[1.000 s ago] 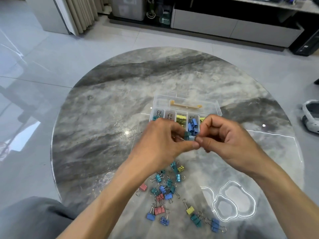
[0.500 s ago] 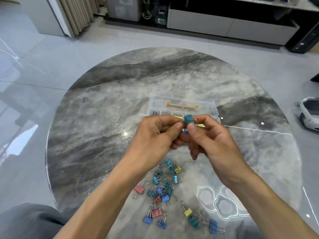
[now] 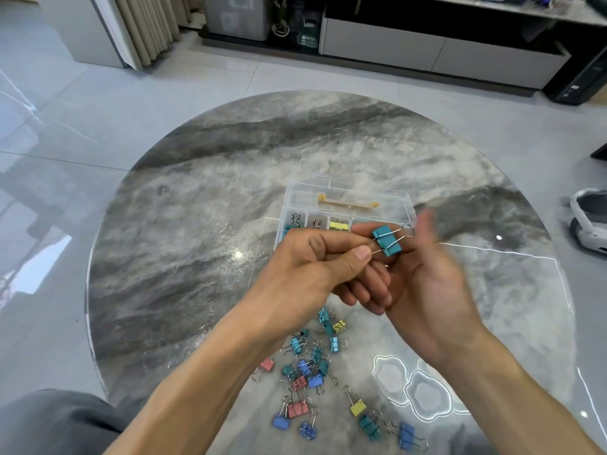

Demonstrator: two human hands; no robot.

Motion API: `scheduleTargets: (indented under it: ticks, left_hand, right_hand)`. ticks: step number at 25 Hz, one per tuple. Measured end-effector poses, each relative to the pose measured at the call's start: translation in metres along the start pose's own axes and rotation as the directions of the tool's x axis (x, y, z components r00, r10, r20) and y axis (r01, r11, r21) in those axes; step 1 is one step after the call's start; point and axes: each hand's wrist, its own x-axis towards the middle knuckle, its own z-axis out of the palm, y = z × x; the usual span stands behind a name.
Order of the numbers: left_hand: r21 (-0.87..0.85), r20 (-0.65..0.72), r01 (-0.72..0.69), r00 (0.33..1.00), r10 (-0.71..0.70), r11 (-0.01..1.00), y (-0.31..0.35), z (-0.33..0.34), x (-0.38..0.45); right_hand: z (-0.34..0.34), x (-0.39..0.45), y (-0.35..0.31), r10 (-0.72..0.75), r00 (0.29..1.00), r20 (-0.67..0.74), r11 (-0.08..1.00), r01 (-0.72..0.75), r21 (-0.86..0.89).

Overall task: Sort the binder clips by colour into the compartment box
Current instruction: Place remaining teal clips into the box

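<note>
Left hand [image 3: 305, 270] pinching teal clips' [image 3: 387, 240] wire handle, right hand [image 3: 423, 284] loose-fingered beneath, above compartment box [image 3: 295, 198].

Home living room; round marble-pattern table [image 3: 203, 205] on glossy tiled floor [image 3: 82, 103]; low media cabinet [image 3: 427, 54] and pleated curtains [image 3: 147, 24] behind.
</note>
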Motion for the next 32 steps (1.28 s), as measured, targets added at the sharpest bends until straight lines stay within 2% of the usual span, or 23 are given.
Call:
scheduleTargets:
  ticks: [2,3,6,8,12,14,16,18,19,20,23,25,27,29,32]
  left_hand:
    - [0.006,-0.022,0.000,1.000,0.000,1.000,-0.002,0.001,-0.001]
    - [-0.014,-0.028,-0.009,1.000,0.009,1.000,-0.002,0.002,-0.002]
    - [-0.182,-0.024,-0.021,1.000,0.017,0.983,-0.004,0.006,-0.002]
    - [-0.206,-0.033,-0.027,0.999,0.021,0.978,-0.007,0.007,-0.001]
    - [-0.009,-0.041,-0.146,0.989,0.145,0.989,-0.002,0.016,-0.003]
    - [0.070,-0.056,-0.141,0.988,0.145,0.988,0.001,0.017,-0.004]
    - [0.275,-0.115,-0.089,0.986,0.125,0.957,-0.001,0.012,-0.003]
    - [0.572,-0.151,-0.012,0.981,0.120,0.820,-0.001,0.005,-0.003]
    - [0.687,-0.152,0.028,0.983,0.107,0.726,0.001,0.002,-0.004]
    - [0.751,-0.150,0.055,0.985,0.090,0.658,0.005,-0.001,-0.005]
    - [0.815,-0.223,0.157,0.973,0.052,0.558,0.017,-0.019,-0.009]
    - [0.832,-0.341,0.253,0.935,0.094,0.493,0.026,-0.040,-0.011]
    - [0.798,-0.408,0.285,0.904,0.126,0.531,0.035,-0.055,-0.014]
    - [0.767,-0.429,0.277,0.892,0.142,0.578,0.044,-0.058,-0.017]
    - [0.781,-0.432,0.280,0.888,0.159,0.558,0.046,-0.059,-0.016]
  right_hand:
    - [0.007,-0.001,0.002,-0.192,0.981,0.006,0.955,0.188,-0.228]
    - [0.011,-0.003,0.002,-0.267,0.964,0.001,0.926,0.256,-0.279]
    - [0.014,-0.007,0.001,-0.377,0.925,-0.040,0.862,0.335,-0.380]
    - [0.011,-0.007,-0.003,-0.407,0.911,-0.072,0.819,0.329,-0.470]
    - [0.001,-0.010,-0.018,-0.241,0.970,-0.029,0.920,0.219,-0.325]
    - [-0.007,-0.009,-0.026,-0.146,0.989,0.029,0.923,0.146,-0.356]
    - [-0.014,-0.006,-0.021,-0.127,0.991,0.031,0.881,0.127,-0.457]
    - [-0.016,-0.003,-0.013,-0.275,0.961,0.013,0.688,0.206,-0.696]
    - [-0.015,-0.001,-0.009,-0.336,0.941,0.036,0.580,0.237,-0.779]
    - [-0.014,0.000,-0.008,-0.354,0.933,0.064,0.520,0.253,-0.816]
    - [-0.016,0.007,-0.011,-0.290,0.953,0.089,0.488,0.227,-0.843]
    - [-0.018,0.026,-0.008,-0.269,0.958,0.100,0.384,0.202,-0.901]
    - [-0.014,0.055,0.001,-0.248,0.955,0.160,0.211,0.215,-0.954]
    - [-0.004,0.085,0.017,-0.162,0.963,0.215,0.025,0.222,-0.975]
    - [0.007,0.113,0.040,-0.049,0.971,0.234,-0.205,0.220,-0.954]
